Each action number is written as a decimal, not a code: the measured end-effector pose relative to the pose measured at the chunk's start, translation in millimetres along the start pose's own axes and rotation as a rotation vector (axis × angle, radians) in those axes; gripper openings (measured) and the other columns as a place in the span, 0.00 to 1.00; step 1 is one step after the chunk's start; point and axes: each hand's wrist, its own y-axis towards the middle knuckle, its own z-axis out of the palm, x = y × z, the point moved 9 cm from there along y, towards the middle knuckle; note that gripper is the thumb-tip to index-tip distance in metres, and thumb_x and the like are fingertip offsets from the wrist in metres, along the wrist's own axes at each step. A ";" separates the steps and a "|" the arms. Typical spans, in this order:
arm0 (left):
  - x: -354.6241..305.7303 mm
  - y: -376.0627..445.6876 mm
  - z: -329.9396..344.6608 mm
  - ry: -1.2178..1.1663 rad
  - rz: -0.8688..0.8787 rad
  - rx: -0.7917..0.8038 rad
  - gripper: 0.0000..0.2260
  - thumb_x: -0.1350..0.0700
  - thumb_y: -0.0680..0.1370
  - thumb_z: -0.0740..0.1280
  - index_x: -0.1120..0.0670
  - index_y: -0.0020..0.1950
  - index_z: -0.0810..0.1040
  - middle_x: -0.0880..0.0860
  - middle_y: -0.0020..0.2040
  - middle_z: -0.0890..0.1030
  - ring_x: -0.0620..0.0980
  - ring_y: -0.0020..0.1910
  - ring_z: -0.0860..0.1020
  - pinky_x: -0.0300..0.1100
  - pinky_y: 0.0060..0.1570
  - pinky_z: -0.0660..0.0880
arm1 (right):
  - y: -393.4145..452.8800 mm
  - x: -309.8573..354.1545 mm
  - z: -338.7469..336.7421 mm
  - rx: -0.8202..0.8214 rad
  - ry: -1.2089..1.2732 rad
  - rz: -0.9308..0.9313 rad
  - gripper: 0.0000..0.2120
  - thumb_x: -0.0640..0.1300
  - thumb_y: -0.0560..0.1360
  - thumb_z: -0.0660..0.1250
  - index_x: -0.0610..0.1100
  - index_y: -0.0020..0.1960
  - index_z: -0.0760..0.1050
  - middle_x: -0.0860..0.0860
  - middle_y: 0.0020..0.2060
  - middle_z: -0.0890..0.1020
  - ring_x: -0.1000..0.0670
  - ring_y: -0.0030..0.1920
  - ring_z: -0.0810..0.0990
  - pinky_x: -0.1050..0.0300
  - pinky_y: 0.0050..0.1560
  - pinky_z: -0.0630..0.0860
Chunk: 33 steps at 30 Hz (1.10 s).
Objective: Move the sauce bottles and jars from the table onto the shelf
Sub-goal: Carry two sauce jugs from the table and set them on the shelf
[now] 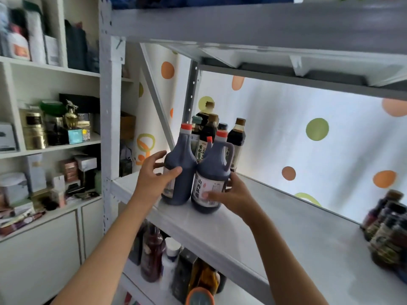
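**Two dark jugs set down at the left end of the shelf**

The person stands two large dark sauce jugs side by side, touching, on the white metal shelf [253, 225], close to its front edge. The left hand [152, 175] wraps the lower body of the left jug [179, 168], thumb across its front and fingers curled round the far side. The right hand [229, 194] holds the right jug [212, 177] at its label, thumb on the front and fingers round the back. Both jugs look upright with their bases on the shelf. The step in hand appears to be placement, near its end. The next move probably calls for nudging both jugs back toward the smaller bottles [211, 130] standing just behind them, then letting go without tipping either. The table is out of view, so what is left to carry cannot be judged.

The shelf board is pale and bare across its middle; a blurred cluster of jars [387, 230] stands at its right end. Behind hangs a white curtain [317, 128] with coloured dots. More bottles [154, 252] fill the tier below. To the left, white cupboard shelves [50, 148] hold boxes and tins.
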 end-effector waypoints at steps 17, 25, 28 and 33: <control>51.8 51.6 40.8 0.366 -0.108 -0.037 0.43 0.46 0.60 0.81 0.53 0.68 0.65 0.53 0.64 0.74 0.57 0.60 0.74 0.52 0.58 0.75 | 44.6 -33.5 -21.7 -0.250 -0.103 0.124 0.40 0.51 0.58 0.83 0.46 0.60 0.63 0.51 0.52 0.78 0.48 0.52 0.80 0.45 0.52 0.82; 66.1 78.4 40.6 0.399 -0.146 -0.098 0.44 0.46 0.61 0.81 0.55 0.70 0.63 0.57 0.66 0.73 0.61 0.63 0.73 0.55 0.60 0.75 | 54.0 -51.2 -35.0 -0.388 -0.095 0.061 0.29 0.51 0.62 0.82 0.52 0.55 0.68 0.52 0.50 0.81 0.49 0.49 0.82 0.46 0.48 0.83; 68.3 85.2 45.4 0.397 -0.140 -0.125 0.44 0.47 0.63 0.81 0.56 0.71 0.62 0.58 0.66 0.72 0.62 0.64 0.72 0.55 0.62 0.74 | 65.0 -51.6 -36.4 -0.355 -0.138 0.054 0.27 0.51 0.64 0.81 0.51 0.56 0.70 0.55 0.48 0.81 0.50 0.49 0.82 0.44 0.50 0.82; 76.5 94.6 52.4 0.372 -0.150 -0.176 0.44 0.49 0.64 0.81 0.56 0.72 0.60 0.60 0.67 0.70 0.64 0.65 0.71 0.56 0.63 0.72 | 82.1 -56.0 -35.8 -0.373 -0.188 0.049 0.28 0.51 0.66 0.79 0.49 0.56 0.66 0.49 0.51 0.83 0.48 0.51 0.82 0.50 0.52 0.79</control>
